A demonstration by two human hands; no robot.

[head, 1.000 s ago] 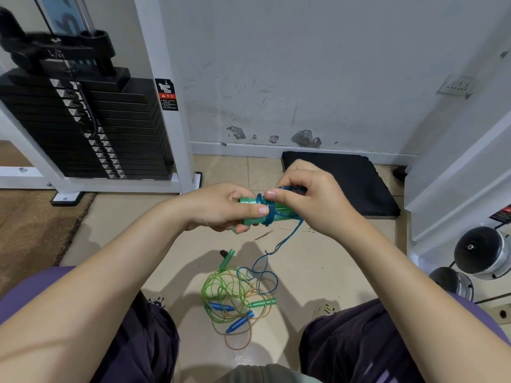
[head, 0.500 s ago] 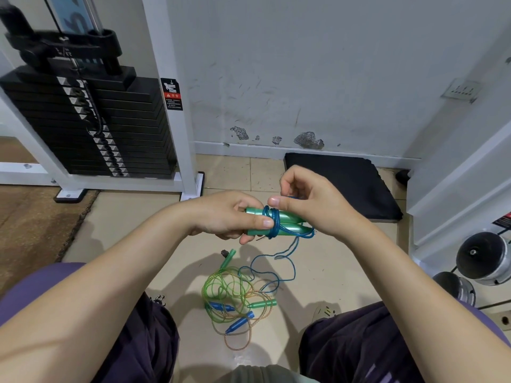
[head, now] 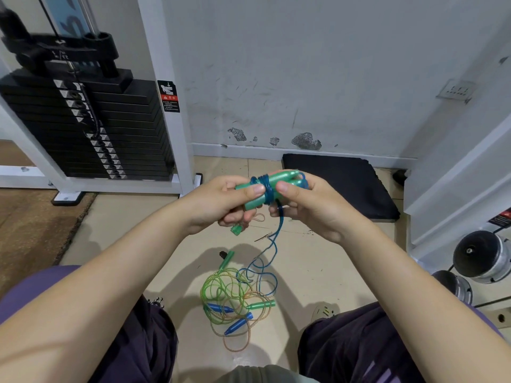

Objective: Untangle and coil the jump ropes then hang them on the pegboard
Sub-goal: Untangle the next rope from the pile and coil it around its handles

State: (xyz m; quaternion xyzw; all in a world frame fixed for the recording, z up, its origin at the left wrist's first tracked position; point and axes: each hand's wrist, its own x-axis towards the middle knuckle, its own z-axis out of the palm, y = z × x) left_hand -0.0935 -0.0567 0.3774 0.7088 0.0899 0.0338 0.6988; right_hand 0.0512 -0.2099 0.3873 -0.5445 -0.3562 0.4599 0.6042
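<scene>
My left hand (head: pixel 221 200) grips two green jump-rope handles (head: pixel 279 179) held side by side, with blue rope wound around their middle (head: pixel 266 187). My right hand (head: pixel 309 201) holds the handles' right end and pinches the blue rope next to the windings. The loose blue rope (head: pixel 278 233) hangs down from my hands to the floor. Between my knees lies a tangled pile of ropes (head: pixel 232 294): green and orange cords with blue handles (head: pixel 237 326) and green handles (head: pixel 261 304). No pegboard is in view.
A black weight stack (head: pixel 91 134) in a white frame stands at the left. A black foam mat (head: pixel 337 183) lies against the wall beyond my hands. Dumbbells (head: pixel 481 257) rest at the right, below a white frame. A brown mat (head: pixel 30 225) covers the floor at left.
My hands rose slightly and turned the handle bundle. The blue rope has been wound further around the handles, and the hanging length is shorter and straighter.
</scene>
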